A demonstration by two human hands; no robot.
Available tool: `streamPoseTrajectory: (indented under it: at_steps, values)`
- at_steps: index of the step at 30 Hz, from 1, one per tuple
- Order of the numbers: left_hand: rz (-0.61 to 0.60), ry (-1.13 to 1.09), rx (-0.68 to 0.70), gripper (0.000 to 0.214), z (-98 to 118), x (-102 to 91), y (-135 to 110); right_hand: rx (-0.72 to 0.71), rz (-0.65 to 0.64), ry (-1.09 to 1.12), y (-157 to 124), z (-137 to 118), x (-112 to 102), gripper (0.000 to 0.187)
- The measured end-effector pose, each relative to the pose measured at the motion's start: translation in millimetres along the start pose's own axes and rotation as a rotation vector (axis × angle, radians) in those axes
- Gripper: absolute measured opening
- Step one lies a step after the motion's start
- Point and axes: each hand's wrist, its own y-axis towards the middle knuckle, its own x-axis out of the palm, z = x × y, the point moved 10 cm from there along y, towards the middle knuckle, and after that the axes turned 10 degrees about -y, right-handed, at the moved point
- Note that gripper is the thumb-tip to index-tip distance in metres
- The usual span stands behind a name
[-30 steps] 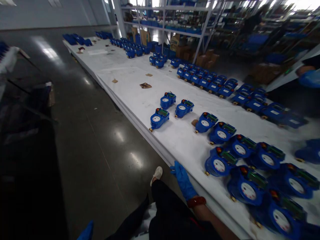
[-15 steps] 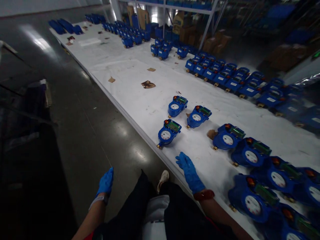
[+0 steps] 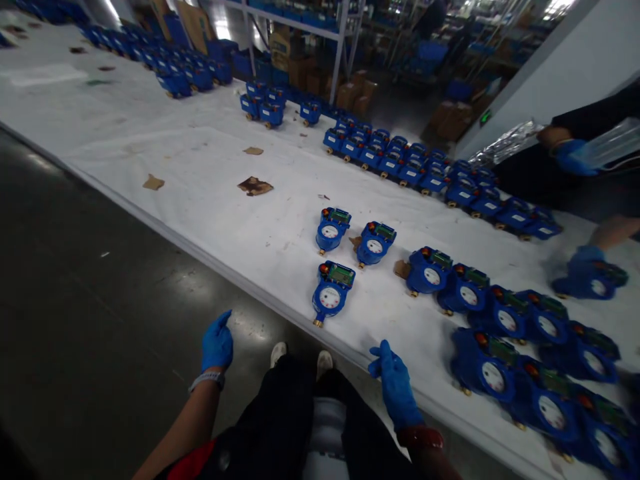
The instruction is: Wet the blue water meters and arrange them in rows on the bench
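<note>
My left hand (image 3: pixel 218 343), in a blue glove, hangs over the floor beside the table with its fingers loosely bent and nothing in them. My right hand (image 3: pixel 395 381), also gloved, is at the table's front edge, fingers apart and empty. Nearest to it lies a blue water meter (image 3: pixel 330 297) with a white round dial, a green circuit board and a brass end. Behind that are two more, a water meter (image 3: pixel 331 231) and another water meter (image 3: pixel 375 244). To the right, several like it stand close together, among them a front water meter (image 3: pixel 493 373).
A white-covered table (image 3: pixel 200 227) runs along my front. Rows of blue meters (image 3: pixel 393 160) line its far side. Cardboard scraps (image 3: pixel 255 186) lie on it. At the right, a co-worker's gloved hand (image 3: pixel 583 260) touches a meter; the other hand (image 3: pixel 575 158) is by clear plastic.
My view has swung to the right, bringing a co-worker's arms into sight. My right hand has spread its fingers and now sits at the table edge. The nearest meters have stayed put.
</note>
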Motion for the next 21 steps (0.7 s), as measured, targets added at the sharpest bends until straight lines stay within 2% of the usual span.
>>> streamPoseTrajectory:
  at_steps: [3,7,10,15,21]
  values:
    - [-0.037,-0.073,0.021,0.068,19.4,4.5,36.1,-0.015,0.028,0.043,-14.6,0.1,8.9,0.097]
    - [-0.108,-0.147,0.033,0.064,44.7,25.3,70.4,-0.03,0.108,0.04,-29.4,6.6,11.6,0.095]
    - [-0.175,-0.156,0.065,0.059,65.4,46.0,82.6,0.033,0.192,0.02,-43.0,20.2,5.9,0.1]
    - [-0.32,-0.094,0.188,0.045,108.1,79.2,95.2,0.284,0.286,0.122,-77.2,61.5,7.3,0.117]
    - [-0.421,-0.011,0.422,0.038,156.4,120.9,121.0,0.311,0.388,0.171,-93.2,80.7,16.1,0.113]
